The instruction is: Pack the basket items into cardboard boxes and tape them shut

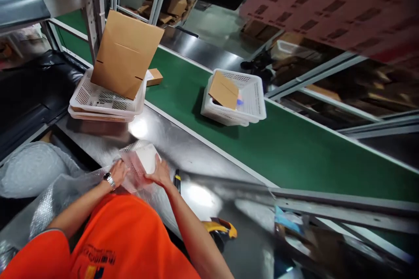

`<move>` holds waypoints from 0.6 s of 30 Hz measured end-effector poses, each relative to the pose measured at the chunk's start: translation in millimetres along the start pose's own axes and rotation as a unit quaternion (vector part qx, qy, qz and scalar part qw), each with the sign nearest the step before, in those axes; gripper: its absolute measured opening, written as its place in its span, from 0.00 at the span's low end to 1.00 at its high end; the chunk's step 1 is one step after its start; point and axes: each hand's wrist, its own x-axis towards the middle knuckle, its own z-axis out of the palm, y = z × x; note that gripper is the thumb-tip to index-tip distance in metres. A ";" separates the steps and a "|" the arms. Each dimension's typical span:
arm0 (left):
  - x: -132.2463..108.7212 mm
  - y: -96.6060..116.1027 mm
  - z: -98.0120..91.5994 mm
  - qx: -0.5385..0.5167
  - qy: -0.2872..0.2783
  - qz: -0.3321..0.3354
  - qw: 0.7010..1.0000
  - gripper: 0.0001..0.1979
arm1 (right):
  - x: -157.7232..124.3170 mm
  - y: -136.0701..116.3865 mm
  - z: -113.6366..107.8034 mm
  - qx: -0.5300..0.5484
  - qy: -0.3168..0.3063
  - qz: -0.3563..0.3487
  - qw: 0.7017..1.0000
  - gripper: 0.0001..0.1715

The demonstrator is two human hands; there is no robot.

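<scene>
Clear bubble wrap (130, 162) partly covers one white package (146, 158), nearside of the green belt (183, 96). One left hand (119, 173) clamps the wrap; one right hand (160, 172) clamps the package. Two basket stacks (255, 96): one on the belt, one beside it.

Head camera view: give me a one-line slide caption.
Left hand on bubble wrap, right hand on a partly covered white item, at a metal table beside a green conveyor.

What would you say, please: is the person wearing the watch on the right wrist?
No, the watch is on the left wrist, just behind the left hand at the bubble wrap.
</scene>
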 end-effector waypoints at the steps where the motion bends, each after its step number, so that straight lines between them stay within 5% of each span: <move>1: -1.3 -8.4 -11.3 0.040 0.027 -0.004 0.999 0.21 | 0.5 4.8 -3.4 -0.013 0.006 0.001 1.000 0.81; 3: -0.8 -25.2 -37.7 0.123 0.058 -0.015 0.991 0.24 | 3.4 13.0 -9.6 -0.037 0.023 0.004 0.999 0.82; 7: 3.3 -45.1 -74.4 0.237 0.024 -0.030 0.971 0.30 | 15.3 26.0 -17.2 -0.064 0.070 0.028 0.995 0.83; 14: -15.4 -26.2 -29.5 0.242 -0.004 -0.069 0.968 0.27 | 20.7 24.2 2.7 -0.072 0.114 0.038 0.990 0.80; 18: -14.2 -21.6 -31.0 0.224 -0.006 -0.098 0.970 0.19 | 14.4 -3.0 20.5 -0.102 0.120 -0.027 0.987 0.73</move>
